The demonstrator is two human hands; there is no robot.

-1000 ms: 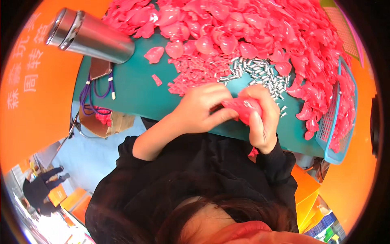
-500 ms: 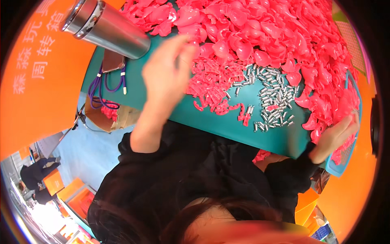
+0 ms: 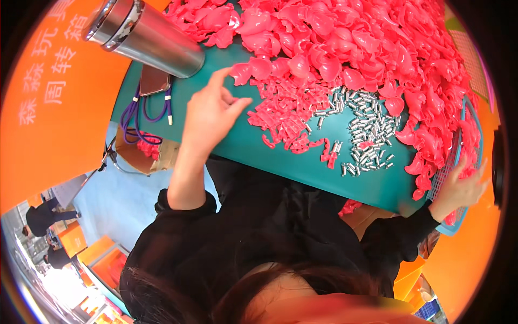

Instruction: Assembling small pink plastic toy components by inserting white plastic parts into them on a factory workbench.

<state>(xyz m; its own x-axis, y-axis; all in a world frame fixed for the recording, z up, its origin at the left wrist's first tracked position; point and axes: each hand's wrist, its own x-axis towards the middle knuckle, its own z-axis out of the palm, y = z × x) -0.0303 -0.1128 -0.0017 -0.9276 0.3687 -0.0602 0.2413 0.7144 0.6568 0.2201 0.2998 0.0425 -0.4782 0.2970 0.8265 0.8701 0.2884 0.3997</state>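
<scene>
My left hand hovers over the left part of the green tabletop. Its thumb and index finger are apart, and the index fingertip meets or nearly meets the edge of a pink curved plastic shell. Nothing shows between its fingers. At the far right, my right hand has its fingers spread over a blue mesh basket, in which pink pieces lie. Small pink plastic parts are heaped in the middle, beside many small silvery metal cylinders.
A large mound of pink shells covers the back and right of the table. A steel flask stands at back left, near a phone-like object with a purple cord. Below the left edge is a cardboard box.
My left hand has drawn back toward me and slightly left, and its thumb and index finger now show apart. My right hand has shifted right and its fingers have spread.
</scene>
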